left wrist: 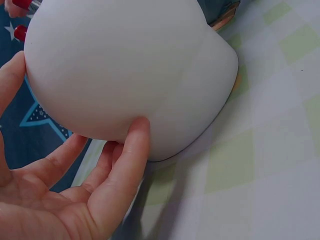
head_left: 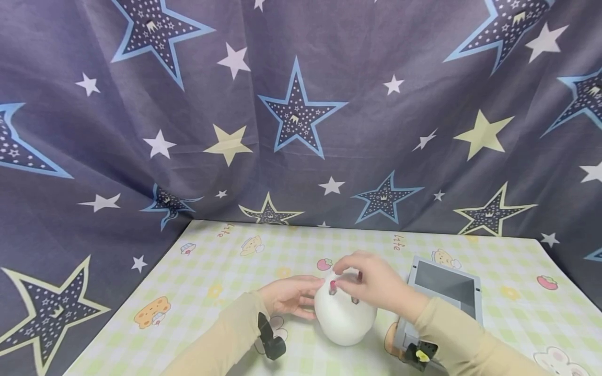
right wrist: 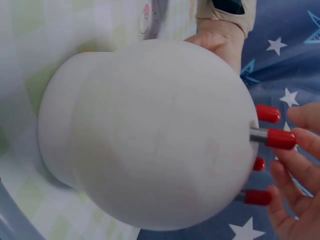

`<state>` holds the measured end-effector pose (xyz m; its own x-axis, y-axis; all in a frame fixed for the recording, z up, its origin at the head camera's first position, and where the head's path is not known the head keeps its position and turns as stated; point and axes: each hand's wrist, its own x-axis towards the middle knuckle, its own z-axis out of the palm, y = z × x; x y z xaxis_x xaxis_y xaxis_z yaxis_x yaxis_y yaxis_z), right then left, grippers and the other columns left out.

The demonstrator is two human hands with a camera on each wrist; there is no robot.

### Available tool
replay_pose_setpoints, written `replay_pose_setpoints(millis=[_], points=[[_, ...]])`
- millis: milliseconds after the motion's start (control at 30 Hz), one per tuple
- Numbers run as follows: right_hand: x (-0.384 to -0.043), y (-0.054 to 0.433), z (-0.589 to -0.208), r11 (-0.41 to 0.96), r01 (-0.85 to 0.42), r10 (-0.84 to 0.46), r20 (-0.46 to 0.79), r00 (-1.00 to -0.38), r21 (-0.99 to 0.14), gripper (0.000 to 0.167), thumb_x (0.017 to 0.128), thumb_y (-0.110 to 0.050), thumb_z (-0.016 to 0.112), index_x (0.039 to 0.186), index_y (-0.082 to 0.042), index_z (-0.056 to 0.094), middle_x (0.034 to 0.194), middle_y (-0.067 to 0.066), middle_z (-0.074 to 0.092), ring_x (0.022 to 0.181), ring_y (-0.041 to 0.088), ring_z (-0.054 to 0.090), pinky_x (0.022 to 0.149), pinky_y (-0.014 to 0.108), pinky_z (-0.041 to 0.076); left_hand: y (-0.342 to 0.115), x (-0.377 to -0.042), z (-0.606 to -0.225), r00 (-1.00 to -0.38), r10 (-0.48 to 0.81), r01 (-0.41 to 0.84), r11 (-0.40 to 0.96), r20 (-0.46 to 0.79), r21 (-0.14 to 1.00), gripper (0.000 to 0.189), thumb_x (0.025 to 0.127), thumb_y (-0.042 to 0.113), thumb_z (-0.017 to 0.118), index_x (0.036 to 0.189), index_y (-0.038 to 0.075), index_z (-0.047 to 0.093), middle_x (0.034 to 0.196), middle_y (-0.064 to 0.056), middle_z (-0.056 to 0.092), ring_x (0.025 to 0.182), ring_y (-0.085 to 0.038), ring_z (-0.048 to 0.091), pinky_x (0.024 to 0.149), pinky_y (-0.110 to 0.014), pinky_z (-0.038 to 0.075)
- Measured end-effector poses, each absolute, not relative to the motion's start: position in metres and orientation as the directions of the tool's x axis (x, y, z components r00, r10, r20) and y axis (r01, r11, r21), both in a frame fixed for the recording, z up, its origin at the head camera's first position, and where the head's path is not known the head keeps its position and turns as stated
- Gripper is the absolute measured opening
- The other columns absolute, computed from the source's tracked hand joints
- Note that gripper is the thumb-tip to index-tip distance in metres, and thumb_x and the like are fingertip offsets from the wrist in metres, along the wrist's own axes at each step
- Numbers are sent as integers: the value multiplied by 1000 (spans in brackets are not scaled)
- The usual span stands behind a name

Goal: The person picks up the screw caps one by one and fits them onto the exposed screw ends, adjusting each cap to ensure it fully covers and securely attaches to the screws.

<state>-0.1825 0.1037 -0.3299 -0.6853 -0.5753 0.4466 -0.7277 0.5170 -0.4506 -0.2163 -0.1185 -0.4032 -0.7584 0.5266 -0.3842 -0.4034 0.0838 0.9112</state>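
A white, rounded, bulb-like body [head_left: 345, 318] stands on the table, with a narrower lower part showing in the wrist views. Several metal pegs with red caps [right wrist: 257, 197] stick out of its top. My left hand [head_left: 293, 296] rests against its left side, fingers spread and fingertips touching the smooth surface. Over the top, my right hand [head_left: 371, 279] has thumb and fingers bent at the caps, pinching one red-capped peg [head_left: 333, 285]. Another peg [head_left: 355, 300] stands below the right palm.
A grey open tray [head_left: 478, 300] with compartments lies just right of the white body, partly under the right forearm. The table [head_left: 188, 292] wears a green-and-white checked cloth with cartoon prints. Behind it hangs a dark curtain [head_left: 301, 177] with stars.
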Motion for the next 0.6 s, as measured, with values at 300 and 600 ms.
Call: replay_pose_setpoints(millis=[300,600], points=[[-182,125,-330,531,-593,-436,406,-803,-605,17,87,-15,66,104,-11,67,103,1,69,94,20,62,82,39,53,-117,-217,-408,-776,505,-385,94,-377,918,50,93,35,57,132,5,46,125,-18,54,108,-27,58,92,-50,51],[-183,161,-335,569,-521,-309,422,-852,-636,20,89,-14,63,108,-7,64,105,5,68,97,17,61,87,35,52,-120,-204,-390,-889,392,-219,87,-236,972,56,91,31,58,135,-1,41,133,-21,48,120,-37,50,96,-49,48]])
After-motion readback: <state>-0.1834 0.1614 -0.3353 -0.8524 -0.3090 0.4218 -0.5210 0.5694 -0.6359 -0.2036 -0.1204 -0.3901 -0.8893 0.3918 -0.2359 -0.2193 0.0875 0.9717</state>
